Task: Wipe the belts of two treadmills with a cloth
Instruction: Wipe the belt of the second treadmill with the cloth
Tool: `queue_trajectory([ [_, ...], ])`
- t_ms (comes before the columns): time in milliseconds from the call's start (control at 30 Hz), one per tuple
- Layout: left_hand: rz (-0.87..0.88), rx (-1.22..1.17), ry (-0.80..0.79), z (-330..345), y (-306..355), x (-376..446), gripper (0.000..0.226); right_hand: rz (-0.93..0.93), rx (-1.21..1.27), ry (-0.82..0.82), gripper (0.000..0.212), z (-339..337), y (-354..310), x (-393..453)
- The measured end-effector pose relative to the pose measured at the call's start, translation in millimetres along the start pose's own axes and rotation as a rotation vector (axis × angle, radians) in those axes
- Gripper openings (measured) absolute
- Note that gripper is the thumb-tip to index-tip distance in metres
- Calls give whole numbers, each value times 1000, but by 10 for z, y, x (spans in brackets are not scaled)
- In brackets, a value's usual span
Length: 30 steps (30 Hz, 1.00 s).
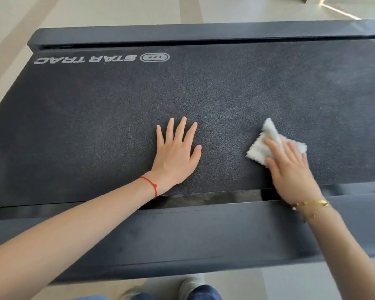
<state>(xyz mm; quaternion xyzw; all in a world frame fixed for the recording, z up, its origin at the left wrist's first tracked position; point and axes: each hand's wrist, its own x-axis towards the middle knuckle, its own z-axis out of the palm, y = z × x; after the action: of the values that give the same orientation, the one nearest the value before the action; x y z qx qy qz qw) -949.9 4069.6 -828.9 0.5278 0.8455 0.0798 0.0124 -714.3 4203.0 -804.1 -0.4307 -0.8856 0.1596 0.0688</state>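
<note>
Spanning the head view side to side, the treadmill belt (225, 89) is dark, textured, and serves as ref. landmark. "STAR TRAC" logo (100, 58) is printed upside down near the belt's far left corner. Far side rail (182, 33) runs along the belt's far edge; near side rail (182, 232) runs along its near edge, w/ a dark gap between rail and belt.

Left hand (178, 156): flat on the belt approx. mid-width, palm down, fingers straight and spread wide, holding nothing. Red string bracelet (151, 186) on that wrist, at the belt's near edge.

Cloth (266, 140): white, fluffy, crumpled, lying on the belt to the right of the left hand, well apart from it.

Right hand (290, 167): palm down on the cloth's near-right part, fingers extended and pressing it onto the belt; slightly blurred. Gold bracelet (312, 203) on that wrist, above the near side rail.

Pale floor (117, 11) lies beyond the far side rail.
</note>
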Motion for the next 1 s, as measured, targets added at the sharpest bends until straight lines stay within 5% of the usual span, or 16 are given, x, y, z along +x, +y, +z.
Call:
queue_trajectory([
  [167, -5, 13, 11, 10, 32, -9, 64, 170, -21, 102, 46, 75, -60, 378],
  [467, -7, 2, 19, 14, 5, -19, 63, -361, 6, -10, 46, 250, -461, 588],
  [733, -21, 9, 8, 9, 27, -21, 66, 23, -40, 92, 42, 99, -184, 1476],
  [1000, -3, 9, -9, -7, -47, -35, 67, -516, 0, -33, 42, 462, -989, 1268],
])
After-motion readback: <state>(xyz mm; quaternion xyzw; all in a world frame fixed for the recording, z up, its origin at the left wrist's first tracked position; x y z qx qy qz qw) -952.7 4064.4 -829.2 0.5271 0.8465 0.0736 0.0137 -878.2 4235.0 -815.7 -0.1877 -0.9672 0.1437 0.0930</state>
